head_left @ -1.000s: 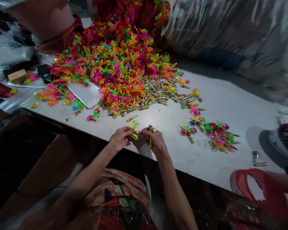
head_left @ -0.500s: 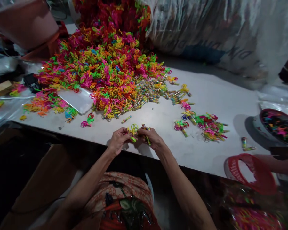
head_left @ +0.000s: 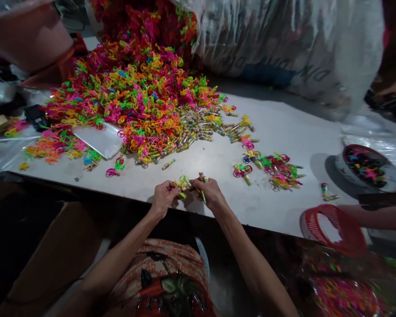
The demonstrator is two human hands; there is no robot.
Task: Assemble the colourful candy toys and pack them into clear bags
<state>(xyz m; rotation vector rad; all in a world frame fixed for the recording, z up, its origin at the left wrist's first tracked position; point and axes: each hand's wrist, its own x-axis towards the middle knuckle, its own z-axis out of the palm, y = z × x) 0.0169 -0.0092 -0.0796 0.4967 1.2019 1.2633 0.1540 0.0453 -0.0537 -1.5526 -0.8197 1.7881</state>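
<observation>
Close to the table's front edge, my left hand (head_left: 165,196) pinches a small yellow-green plastic toy piece (head_left: 184,182) with a ring-shaped part. My right hand (head_left: 209,192) is closed around several small printed tubes (head_left: 203,196), and its fingertips come near the toy piece. Whether they touch it I cannot tell. A single printed tube (head_left: 168,164) lies on the table just beyond my hands. Past it spreads a large heap of bright plastic pieces (head_left: 141,101), with a pile of similar tubes (head_left: 196,125) at its right edge.
Right of my hands lies a cluster of toy pieces with tubes (head_left: 282,171). Farther right are a red basket (head_left: 336,229), a bowl of dark and coloured pieces (head_left: 341,165) and another person's arm (head_left: 383,216). A large sack (head_left: 284,57) stands behind; a clear plastic bag (head_left: 100,138) lies left.
The view has shifted slightly, so the table's contents appear farther left. My right fingertips have drawn a little away from the toy piece; both hands keep their hold.
</observation>
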